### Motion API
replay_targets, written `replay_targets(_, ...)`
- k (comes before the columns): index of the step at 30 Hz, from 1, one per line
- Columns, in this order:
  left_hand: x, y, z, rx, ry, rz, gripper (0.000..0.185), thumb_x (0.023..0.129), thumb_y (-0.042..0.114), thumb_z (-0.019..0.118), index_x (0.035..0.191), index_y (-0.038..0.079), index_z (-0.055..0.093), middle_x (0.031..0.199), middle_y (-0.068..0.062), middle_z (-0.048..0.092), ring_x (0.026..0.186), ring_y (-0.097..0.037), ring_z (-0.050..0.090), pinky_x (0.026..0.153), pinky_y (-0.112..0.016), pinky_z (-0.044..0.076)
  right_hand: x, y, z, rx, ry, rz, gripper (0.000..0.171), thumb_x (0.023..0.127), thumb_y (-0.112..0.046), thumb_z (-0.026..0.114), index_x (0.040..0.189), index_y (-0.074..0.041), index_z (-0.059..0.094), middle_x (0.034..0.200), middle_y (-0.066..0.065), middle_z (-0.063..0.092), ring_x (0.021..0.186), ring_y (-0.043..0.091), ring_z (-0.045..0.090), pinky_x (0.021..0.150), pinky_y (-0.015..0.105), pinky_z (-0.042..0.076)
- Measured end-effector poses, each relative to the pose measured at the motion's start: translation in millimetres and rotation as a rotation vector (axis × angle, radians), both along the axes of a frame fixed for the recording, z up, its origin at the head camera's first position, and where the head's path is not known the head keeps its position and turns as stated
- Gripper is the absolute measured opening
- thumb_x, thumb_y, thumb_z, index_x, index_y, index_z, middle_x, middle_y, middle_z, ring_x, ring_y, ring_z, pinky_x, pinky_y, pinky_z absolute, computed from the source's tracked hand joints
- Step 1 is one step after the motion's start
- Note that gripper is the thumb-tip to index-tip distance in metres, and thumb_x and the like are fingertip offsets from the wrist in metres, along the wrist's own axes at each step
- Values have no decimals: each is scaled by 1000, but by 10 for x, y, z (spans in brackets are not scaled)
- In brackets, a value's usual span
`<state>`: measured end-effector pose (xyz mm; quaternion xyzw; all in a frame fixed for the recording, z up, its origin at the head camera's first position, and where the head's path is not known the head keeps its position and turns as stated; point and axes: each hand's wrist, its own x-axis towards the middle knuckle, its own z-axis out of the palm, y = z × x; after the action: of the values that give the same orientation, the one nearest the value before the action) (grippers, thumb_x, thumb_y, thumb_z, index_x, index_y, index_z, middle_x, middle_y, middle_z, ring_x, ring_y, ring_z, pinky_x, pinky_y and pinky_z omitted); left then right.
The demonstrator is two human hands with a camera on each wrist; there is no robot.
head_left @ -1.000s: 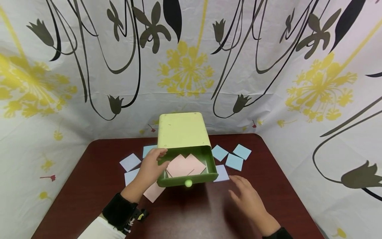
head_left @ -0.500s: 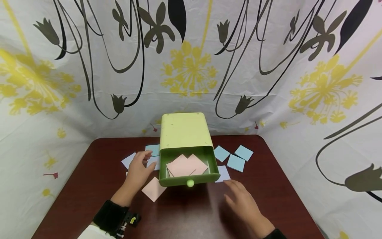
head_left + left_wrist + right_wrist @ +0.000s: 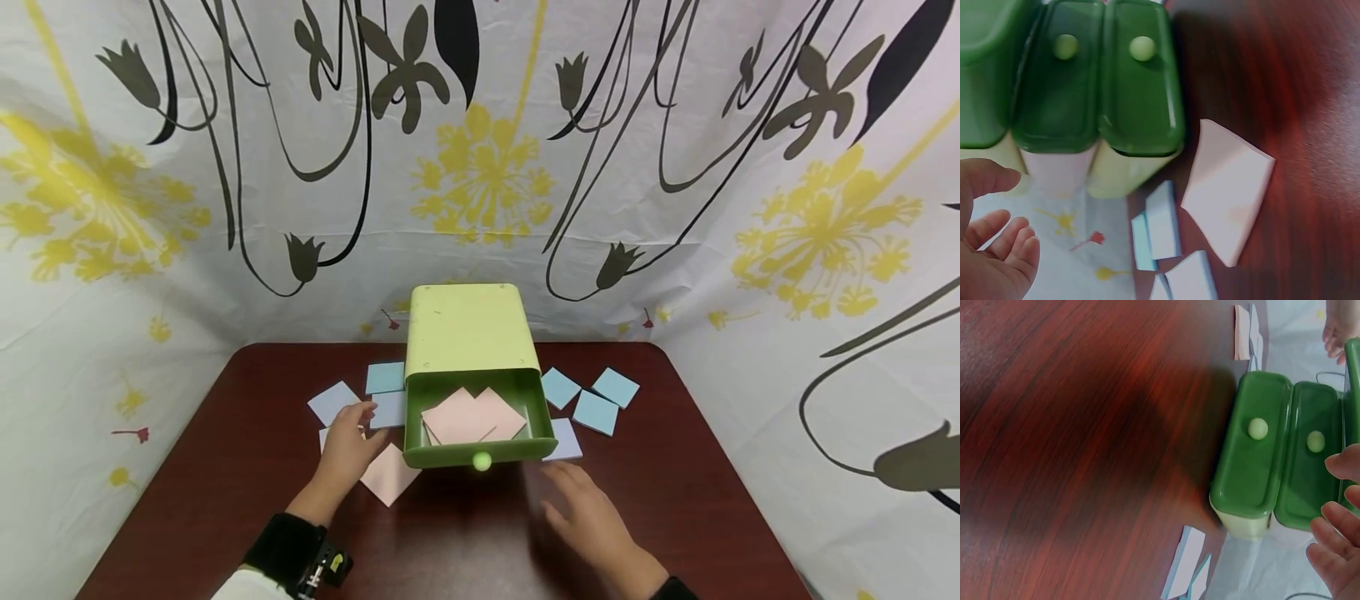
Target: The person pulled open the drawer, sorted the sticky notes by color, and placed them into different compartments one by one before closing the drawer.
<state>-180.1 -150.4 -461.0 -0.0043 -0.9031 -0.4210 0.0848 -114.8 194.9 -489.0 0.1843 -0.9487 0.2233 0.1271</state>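
Observation:
A small drawer cabinet (image 3: 471,329) with a pale yellow-green top stands mid-table. Its top green drawer (image 3: 442,457) is pulled out, with pink sticky-note pads (image 3: 480,417) inside. Both lower drawers (image 3: 1141,94) are closed. My left hand (image 3: 345,446) hovers with loosely bent fingers left of the drawer, over a lilac pad (image 3: 335,403) and near a loose pink pad (image 3: 390,475). Nothing lies in its grasp. My right hand (image 3: 588,521), likewise holding nothing, hangs in front of the drawer's right side, close to another lilac pad (image 3: 564,440).
Several light blue pads (image 3: 596,412) lie right of the cabinet. Left of it are a blue pad (image 3: 386,377) and a lilac one (image 3: 387,410). A flower-patterned cloth (image 3: 360,292) hangs behind the dark red-brown table (image 3: 465,550).
My left hand has moved off the drawer's left edge and out over the pads at the left. My right hand has shifted left, nearer the drawer front. The view has turned slightly.

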Motion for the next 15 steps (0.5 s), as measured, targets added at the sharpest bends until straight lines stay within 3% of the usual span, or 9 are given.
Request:
replay_targets(9,-33,-90,-294,-40,-80,0,52,86,8,69,128,-14,49,122,-31,54,115,-43,53,92,-54,48,-19,-143,10,28,-17,34,49,78,-17,80,124,-9,63,123,6,60,115,22,57,86,41,54)
replay_targets(15,-74,-107,-419,-52,-121,-6,55,84,8,71,128,-17,48,120,-32,53,114,-46,52,92,-54,47,-29,-255,19,31,-1,105,48,79,-17,79,123,-8,63,125,9,60,115,23,57,87,41,53)
